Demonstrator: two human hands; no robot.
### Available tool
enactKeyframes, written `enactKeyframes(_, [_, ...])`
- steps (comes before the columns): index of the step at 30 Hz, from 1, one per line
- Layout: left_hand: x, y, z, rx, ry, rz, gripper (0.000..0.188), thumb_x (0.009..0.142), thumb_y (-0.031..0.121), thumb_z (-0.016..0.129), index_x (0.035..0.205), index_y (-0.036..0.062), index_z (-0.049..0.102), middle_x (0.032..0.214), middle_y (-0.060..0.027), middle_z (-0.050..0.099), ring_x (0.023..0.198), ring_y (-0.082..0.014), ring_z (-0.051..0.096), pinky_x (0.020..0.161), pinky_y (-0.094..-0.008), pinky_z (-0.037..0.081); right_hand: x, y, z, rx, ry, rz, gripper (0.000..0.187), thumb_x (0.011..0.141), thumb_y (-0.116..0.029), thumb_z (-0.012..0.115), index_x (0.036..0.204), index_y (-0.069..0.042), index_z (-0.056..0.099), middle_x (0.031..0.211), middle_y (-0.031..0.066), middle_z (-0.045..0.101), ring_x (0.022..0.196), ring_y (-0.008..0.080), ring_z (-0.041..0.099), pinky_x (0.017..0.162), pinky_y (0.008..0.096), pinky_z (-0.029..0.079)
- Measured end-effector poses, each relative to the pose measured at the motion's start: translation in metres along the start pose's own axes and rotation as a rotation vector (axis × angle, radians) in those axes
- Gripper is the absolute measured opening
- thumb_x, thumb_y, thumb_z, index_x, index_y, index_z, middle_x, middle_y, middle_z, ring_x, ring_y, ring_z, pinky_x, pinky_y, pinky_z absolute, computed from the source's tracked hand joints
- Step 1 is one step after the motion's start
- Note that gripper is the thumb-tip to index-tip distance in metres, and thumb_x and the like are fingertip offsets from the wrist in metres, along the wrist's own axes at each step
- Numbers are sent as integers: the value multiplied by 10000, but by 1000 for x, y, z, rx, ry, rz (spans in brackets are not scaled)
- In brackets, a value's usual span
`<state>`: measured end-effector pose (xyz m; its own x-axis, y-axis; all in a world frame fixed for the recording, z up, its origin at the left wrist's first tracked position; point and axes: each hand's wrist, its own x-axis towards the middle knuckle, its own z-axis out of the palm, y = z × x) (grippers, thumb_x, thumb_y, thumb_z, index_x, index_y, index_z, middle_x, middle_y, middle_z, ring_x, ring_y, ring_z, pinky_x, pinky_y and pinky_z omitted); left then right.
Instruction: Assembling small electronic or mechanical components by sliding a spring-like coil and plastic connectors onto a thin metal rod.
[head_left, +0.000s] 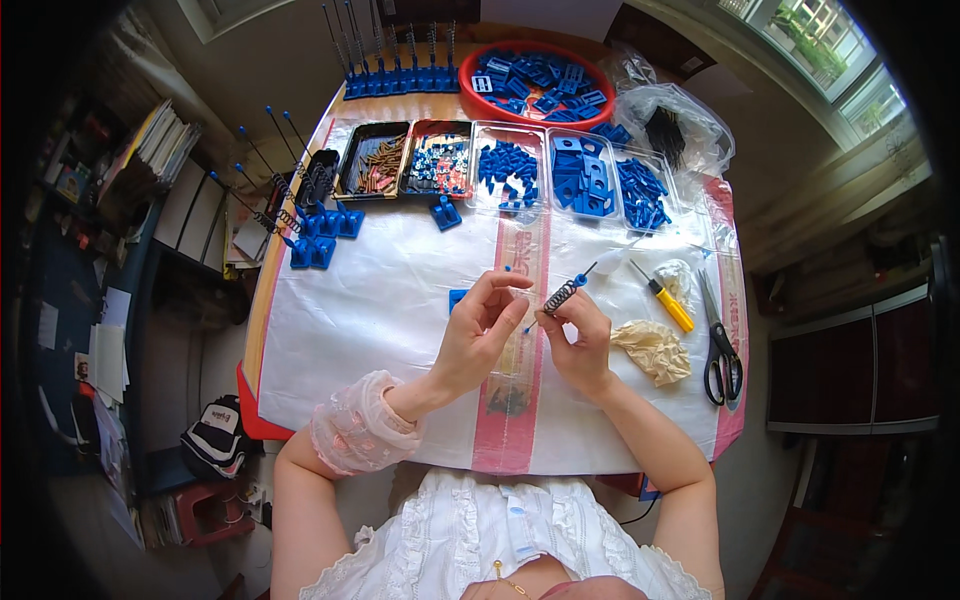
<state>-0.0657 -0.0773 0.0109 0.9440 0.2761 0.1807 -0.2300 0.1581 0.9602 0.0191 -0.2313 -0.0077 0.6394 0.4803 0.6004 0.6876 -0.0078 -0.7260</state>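
Note:
My right hand [580, 335] pinches a black coil spring [559, 297] threaded on a thin dark rod. A blue collar [580, 280] sits at the spring's upper end, and the rod sticks out past it. Below the spring, near my right fingertips, a small blue tip [526, 330] shows. Just to the left, my left hand [480, 325] is raised with thumb and forefinger apart and nothing visible between them. Partly hidden behind it on the table lies a blue plastic part [457, 298]; another small blue tip [508, 268] shows above its fingers.
A red basin [466, 92] of blue plates stands at the back. Trays hold brass screws [381, 165], nuts [440, 165] and blue parts [508, 172]. Assembled spring rods stand on blue bases [312, 250] at left. At right lie a yellow-handled screwdriver [672, 305], scissors [722, 365] and crumpled beige material [652, 350].

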Motion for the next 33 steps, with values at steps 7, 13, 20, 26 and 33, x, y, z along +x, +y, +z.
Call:
enactKeyframes(7, [-2,-1,-7,9,24,1,168,1080,162,560,1220,70,579,678,73,517,605,11,330,535,-211,239,2,-4,-1,-55,-11,-86,153,796,97,753,851,-10,658,774,88,639,692,237,577,574,333,455])
enactKeyframes(13, [-1,-7,-10,8,15,-23,161,1082,161,553,1207,63,582,681,83,493,605,11,319,535,-211,234,-1,-2,2,-40,-11,-54,154,788,88,759,834,-10,649,745,83,617,671,240,566,573,341,435])
enactKeyframes(20, [0,-6,-11,6,-12,-42,164,1090,154,529,1206,52,586,716,83,498,629,9,321,554,-201,240,-3,2,1,-49,-31,-64,164,766,99,760,831,-10,656,743,81,622,674,241,568,576,349,433])
enactKeyframes(26, [-1,-10,-9,23,-8,-52,149,1080,163,556,1176,58,601,663,71,512,600,3,337,536,-218,244,-1,1,1,-48,-40,-62,167,763,104,761,834,-9,662,732,82,612,679,246,572,577,350,434])
enactKeyframes(33, [-3,-3,-4,23,-54,-91,143,1085,155,542,1176,66,609,693,98,466,613,9,310,548,-211,224,-2,4,-1,-60,-39,-69,168,764,102,762,838,-13,663,744,88,623,689,258,578,586,353,441])
